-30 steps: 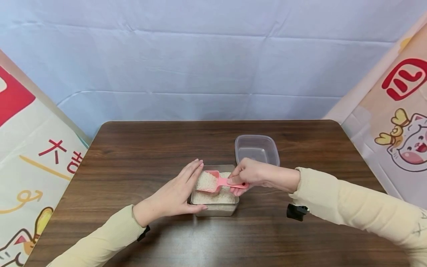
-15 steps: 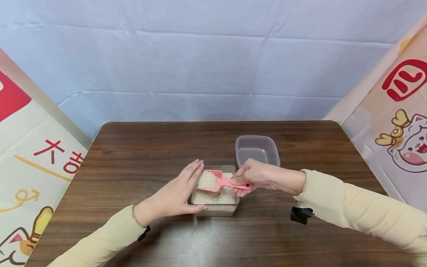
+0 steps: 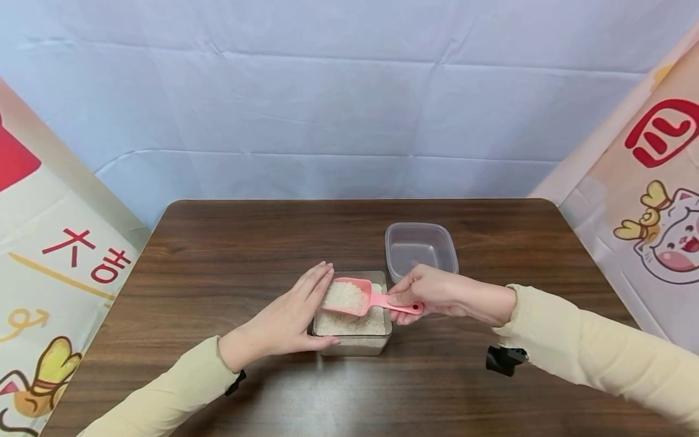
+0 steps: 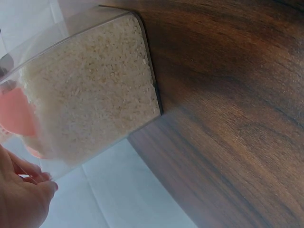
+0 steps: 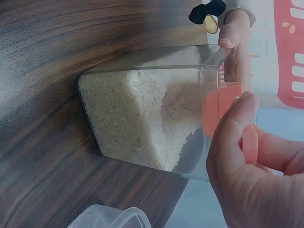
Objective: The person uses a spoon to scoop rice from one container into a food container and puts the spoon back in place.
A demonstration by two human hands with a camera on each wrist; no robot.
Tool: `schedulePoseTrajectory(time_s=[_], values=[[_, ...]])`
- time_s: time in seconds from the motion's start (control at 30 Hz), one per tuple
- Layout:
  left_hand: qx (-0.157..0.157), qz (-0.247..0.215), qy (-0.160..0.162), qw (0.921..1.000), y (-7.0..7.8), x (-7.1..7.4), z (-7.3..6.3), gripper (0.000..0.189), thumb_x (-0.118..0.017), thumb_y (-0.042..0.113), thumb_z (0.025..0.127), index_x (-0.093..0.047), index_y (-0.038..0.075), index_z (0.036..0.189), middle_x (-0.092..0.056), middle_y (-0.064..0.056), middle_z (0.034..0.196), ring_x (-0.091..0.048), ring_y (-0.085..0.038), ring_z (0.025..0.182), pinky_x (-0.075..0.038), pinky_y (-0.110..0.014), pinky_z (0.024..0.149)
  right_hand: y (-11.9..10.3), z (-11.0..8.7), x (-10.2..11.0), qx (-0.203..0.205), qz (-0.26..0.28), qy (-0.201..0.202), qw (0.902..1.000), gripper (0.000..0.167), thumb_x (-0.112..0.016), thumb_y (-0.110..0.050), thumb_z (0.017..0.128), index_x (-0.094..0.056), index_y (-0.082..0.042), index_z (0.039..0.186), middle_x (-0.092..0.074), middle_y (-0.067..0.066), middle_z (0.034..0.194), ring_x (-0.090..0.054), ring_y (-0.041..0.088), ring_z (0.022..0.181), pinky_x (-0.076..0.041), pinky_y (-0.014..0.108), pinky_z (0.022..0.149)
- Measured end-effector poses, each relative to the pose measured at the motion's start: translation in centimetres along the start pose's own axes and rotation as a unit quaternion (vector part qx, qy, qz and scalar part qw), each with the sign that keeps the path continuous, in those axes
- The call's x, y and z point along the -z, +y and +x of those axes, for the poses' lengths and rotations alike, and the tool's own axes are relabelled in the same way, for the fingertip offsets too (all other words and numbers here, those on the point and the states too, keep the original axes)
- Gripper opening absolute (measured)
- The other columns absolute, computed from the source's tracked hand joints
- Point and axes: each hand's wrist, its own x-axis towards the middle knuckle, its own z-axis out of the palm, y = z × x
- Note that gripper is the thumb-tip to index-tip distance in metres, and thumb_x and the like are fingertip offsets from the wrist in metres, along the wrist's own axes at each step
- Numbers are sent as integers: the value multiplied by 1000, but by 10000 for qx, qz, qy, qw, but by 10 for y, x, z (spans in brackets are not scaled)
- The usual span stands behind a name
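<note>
A clear square container partly filled with white rice stands on the table in front of me. My left hand rests on its left side, fingers straight and the thumb along the near rim. The left wrist view has its fingertips at the container's upper corner. My right hand grips the handle of a pink scoop. The scoop's bowl is heaped with rice, at about rim height over the container. In the right wrist view, fingers partly cover the scoop.
A translucent plastic box stands behind and to the right of the rice container, close to my right hand. The dark wooden table ends at a pale cloth backdrop. Printed cloths hang at both sides.
My right hand has drawn a little to the right with the rice-filled scoop, moving its bowl away from my left fingers. The left hand and container have stayed put.
</note>
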Motion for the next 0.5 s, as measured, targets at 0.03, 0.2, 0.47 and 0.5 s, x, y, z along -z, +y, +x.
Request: schedulePoseTrajectory(time_s=[0.03,0.2,0.47,0.5], values=[[-4,-4,2,10000,0,0,0,99,-59,57,75,-21,-8,140,-21,-18,147,-18,-28,136,-27,-36,107,0,0,0,-1,25,-10,10000,29,-48,3,88,-50,22,111,-62,7,67,-59,7,58,-52,20,59],[18,-11,-28,10000,0,0,0,100,-59,57,75,-20,-8,141,-20,-18,147,-17,-27,137,-26,-36,107,3,-1,1,-41,150,-31,9999,30,-49,3,88,-50,22,111,-62,7,67,-58,7,58,-52,19,59],[67,-11,-117,9999,-1,1,1,100,-59,57,75,-19,-6,141,-19,-17,147,-15,-26,137,-26,-35,107,7,-6,3,-41,177,-46,9998,29,-48,2,89,-51,20,111,-62,8,70,-57,8,60,-52,20,62],[79,-10,-125,9999,-1,1,1,100,-59,57,75,-19,-6,141,-19,-17,147,-15,-26,137,-26,-35,107,7,-6,4,-41,194,-50,9998,29,-47,2,89,-50,20,112,-62,8,70,-57,8,61,-52,20,62]])
